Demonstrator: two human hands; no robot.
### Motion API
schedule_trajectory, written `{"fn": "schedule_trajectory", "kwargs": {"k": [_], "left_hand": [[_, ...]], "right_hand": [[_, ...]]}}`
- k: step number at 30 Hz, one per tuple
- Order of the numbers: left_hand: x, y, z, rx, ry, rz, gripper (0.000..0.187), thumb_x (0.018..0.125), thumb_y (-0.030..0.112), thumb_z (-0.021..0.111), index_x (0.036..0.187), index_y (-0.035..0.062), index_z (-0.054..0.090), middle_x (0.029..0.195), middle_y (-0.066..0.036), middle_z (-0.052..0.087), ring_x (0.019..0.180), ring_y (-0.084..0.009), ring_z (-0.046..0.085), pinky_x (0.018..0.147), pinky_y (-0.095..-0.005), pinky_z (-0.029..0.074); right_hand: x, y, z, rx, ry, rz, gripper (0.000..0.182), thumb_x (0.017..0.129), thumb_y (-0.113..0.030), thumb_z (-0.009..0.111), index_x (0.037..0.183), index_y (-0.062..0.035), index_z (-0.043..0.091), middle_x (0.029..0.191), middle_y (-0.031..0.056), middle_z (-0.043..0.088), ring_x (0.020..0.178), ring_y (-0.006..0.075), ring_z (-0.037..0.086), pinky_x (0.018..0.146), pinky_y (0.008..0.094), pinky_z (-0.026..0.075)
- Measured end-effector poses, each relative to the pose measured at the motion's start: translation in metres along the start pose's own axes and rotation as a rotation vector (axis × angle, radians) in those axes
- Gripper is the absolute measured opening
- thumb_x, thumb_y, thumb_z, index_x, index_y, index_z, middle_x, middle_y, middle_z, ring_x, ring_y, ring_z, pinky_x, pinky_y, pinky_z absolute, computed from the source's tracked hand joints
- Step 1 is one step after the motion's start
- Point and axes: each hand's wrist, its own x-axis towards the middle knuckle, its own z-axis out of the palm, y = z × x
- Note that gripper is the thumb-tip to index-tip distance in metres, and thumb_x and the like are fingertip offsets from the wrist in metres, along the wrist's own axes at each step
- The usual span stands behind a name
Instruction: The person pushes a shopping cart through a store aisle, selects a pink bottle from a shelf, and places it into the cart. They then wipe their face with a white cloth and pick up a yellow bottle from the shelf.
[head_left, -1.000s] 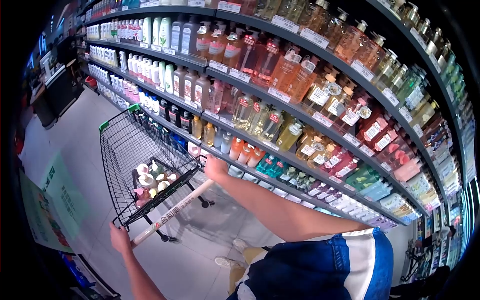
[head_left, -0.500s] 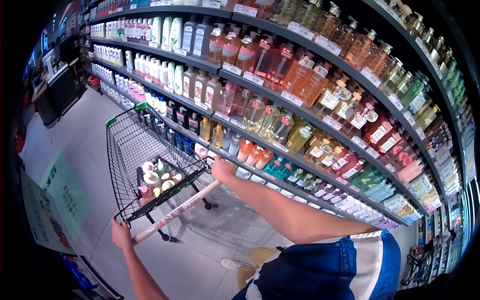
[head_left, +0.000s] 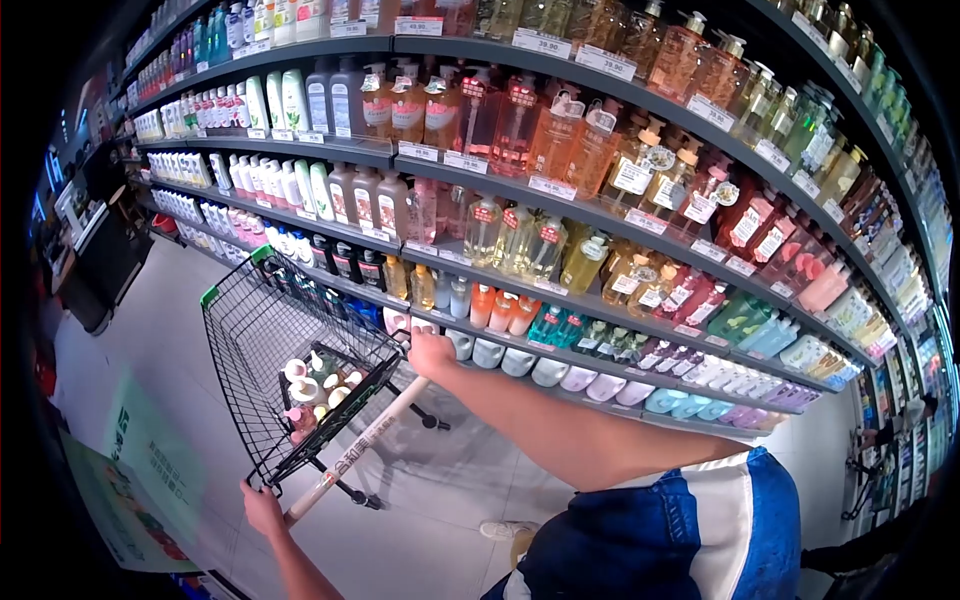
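My left hand (head_left: pixel 263 508) is closed around the lower left end of the shopping cart's pale handle bar (head_left: pixel 352 455). At the bar's other end, close to the shelves, my right hand (head_left: pixel 430 354) also grips it. Ahead of both hands is the black wire shopping cart (head_left: pixel 235 335), with green corner pieces on its far rim. In its basket, near the handle end, several bottles (head_left: pixel 300 385) stand together, mostly with white or cream tops, and one is pink. Printed lettering shows on the middle of the bar.
A long shelf unit (head_left: pixel 590 205) full of pump bottles and price labels runs along the right side. A green sign panel (head_left: pixel 130 500) stands at lower left. Beyond the cart are a dark counter (head_left: pixel 105 265) and a red basket (head_left: pixel 163 224). Tiled floor (head_left: pixel 190 350) surrounds the cart.
The view has shifted, so the upper shelves sit further left and the cart's far end appears lower. Both hands remain on the handle bar.
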Motion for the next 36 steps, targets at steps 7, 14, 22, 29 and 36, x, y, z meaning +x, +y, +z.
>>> {"fn": "schedule_trajectory", "kwargs": {"k": [7,14,22,29,36], "left_hand": [[0.001,0.014,-0.003,0.032,-0.002,-0.001,0.046,0.084,0.022,0.053,0.128,0.0133,0.043,0.107,-0.013,0.063,0.093,-0.0330,0.061,0.076,-0.0436,0.048],[0.008,0.019,0.008,-0.005,0.031,0.009,0.045,0.083,0.019,0.053,0.127,0.0145,0.044,0.103,-0.015,0.063,0.089,-0.0351,0.061,0.074,-0.0454,0.048],[-0.027,0.055,0.006,0.115,0.063,-0.070,0.043,0.085,0.021,0.052,0.127,0.0158,0.046,0.102,-0.013,0.064,0.089,-0.0337,0.062,0.074,-0.0452,0.048],[-0.060,0.114,0.004,0.102,0.029,-0.102,0.043,0.081,0.027,0.060,0.115,0.0023,0.051,0.094,-0.018,0.064,0.079,-0.0340,0.063,0.068,-0.0433,0.051],[-0.051,0.116,0.012,0.067,-0.029,-0.053,0.061,0.082,0.040,0.060,0.123,-0.0011,0.042,0.096,-0.023,0.062,0.080,-0.0361,0.063,0.069,-0.0445,0.051]], "right_hand": [[0.004,0.001,-0.009,0.004,0.063,-0.039,0.033,0.077,-0.017,0.052,0.106,-0.0023,0.055,0.090,0.0132,0.066,0.087,0.0254,0.064,0.068,0.0380,0.052],[0.021,0.009,0.005,0.046,0.096,-0.042,0.045,0.076,-0.012,0.049,0.120,-0.0036,0.049,0.095,0.0154,0.066,0.081,0.0261,0.065,0.067,0.0389,0.051],[0.068,0.036,0.034,0.056,0.292,-0.144,0.018,0.076,-0.012,0.051,0.091,-0.0041,0.058,0.079,0.0121,0.065,0.071,0.0248,0.065,0.057,0.0362,0.051],[0.101,0.061,-0.008,0.101,0.208,-0.222,0.024,0.075,-0.010,0.051,0.096,-0.0013,0.058,0.081,0.0125,0.063,0.074,0.0254,0.064,0.058,0.0365,0.050],[0.114,0.066,-0.009,0.087,0.116,-0.220,0.033,0.072,-0.011,0.055,0.103,0.0024,0.056,0.085,0.0124,0.063,0.075,0.0237,0.064,0.060,0.0335,0.051]]}}
